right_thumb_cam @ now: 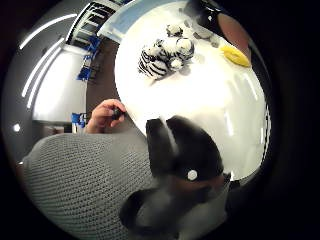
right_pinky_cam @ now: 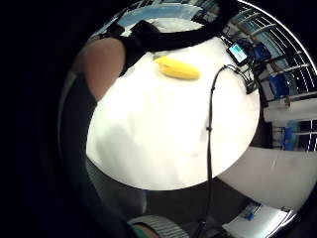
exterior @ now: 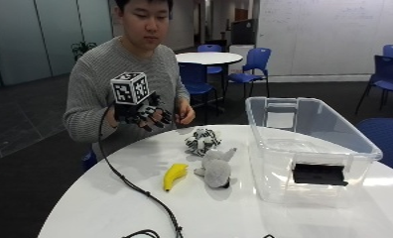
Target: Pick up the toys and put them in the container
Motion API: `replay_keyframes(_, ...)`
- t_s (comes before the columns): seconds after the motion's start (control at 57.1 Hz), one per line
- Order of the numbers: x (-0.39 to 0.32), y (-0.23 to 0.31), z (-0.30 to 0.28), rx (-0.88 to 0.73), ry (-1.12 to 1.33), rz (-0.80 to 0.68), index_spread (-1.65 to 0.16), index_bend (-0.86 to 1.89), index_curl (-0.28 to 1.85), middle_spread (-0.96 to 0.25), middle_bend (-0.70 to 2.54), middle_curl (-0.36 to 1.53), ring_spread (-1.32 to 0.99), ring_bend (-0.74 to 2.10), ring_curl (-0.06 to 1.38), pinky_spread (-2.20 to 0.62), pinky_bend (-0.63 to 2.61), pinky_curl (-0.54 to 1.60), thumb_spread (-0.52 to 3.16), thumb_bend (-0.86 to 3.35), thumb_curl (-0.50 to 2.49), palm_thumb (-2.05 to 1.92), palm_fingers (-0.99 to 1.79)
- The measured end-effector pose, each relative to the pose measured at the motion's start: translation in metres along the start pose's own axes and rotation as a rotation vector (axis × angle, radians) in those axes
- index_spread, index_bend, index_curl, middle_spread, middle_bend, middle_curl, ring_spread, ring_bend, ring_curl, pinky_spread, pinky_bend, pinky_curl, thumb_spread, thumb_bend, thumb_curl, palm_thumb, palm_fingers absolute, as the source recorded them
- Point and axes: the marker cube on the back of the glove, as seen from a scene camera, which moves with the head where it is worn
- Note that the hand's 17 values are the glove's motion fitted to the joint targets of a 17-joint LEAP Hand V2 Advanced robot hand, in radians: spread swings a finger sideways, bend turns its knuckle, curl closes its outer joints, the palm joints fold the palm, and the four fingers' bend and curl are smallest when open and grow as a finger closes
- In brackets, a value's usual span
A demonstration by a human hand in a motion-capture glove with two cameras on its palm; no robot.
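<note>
gloved right hand (exterior: 144,113): raised above the tabletop (exterior: 104,208) edge near the person's chest, fingers loosely spread, holding nothing.
banana toy (exterior: 174,176): on the tabletop, below and forward of the hands, nearest of the toys; long axis runs roughly from the person toward the outside camera.
grey plush (exterior: 216,168): just beside the banana, toward the container.
zebra plush (exterior: 202,140): behind the grey plush.
container (exterior: 308,148): clear, open, well off to the side; no toys visible inside.
bare hand (exterior: 185,113): at the table edge, idle.
</note>
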Motion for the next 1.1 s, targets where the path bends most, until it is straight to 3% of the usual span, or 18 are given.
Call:
replay_keyframes(0.14,0.001,0.001,0.000,-0.002,0.001,0.009,-0.26,0.16,0.09,-0.17,0.20,0.09,-0.15,0.31,0.09,0.01,0.55,0.18,0.92,0.00,0.03,-0.01,0.31)
replay_keyframes(0.333,0.006,0.000,0.000,-0.003,-0.001,0.032,-0.33,0.17,0.14,-0.21,0.20,0.15,-0.20,0.34,0.12,0.01,0.60,0.23,1.25,-0.01,0.08,-0.02,0.26)
replay_keyframes(0.805,0.015,-0.023,0.011,-0.032,-0.022,0.023,-0.36,0.18,0.25,-0.23,0.21,0.27,-0.23,0.40,0.17,0.02,0.62,0.28,1.41,-0.02,0.15,-0.03,0.20)
replay_keyframes(1.103,-0.032,-0.111,-0.005,-0.027,0.013,-0.210,-0.37,0.16,0.28,-0.24,0.20,0.32,-0.23,0.44,0.19,0.02,0.66,0.31,1.42,-0.02,0.17,-0.02,0.17)
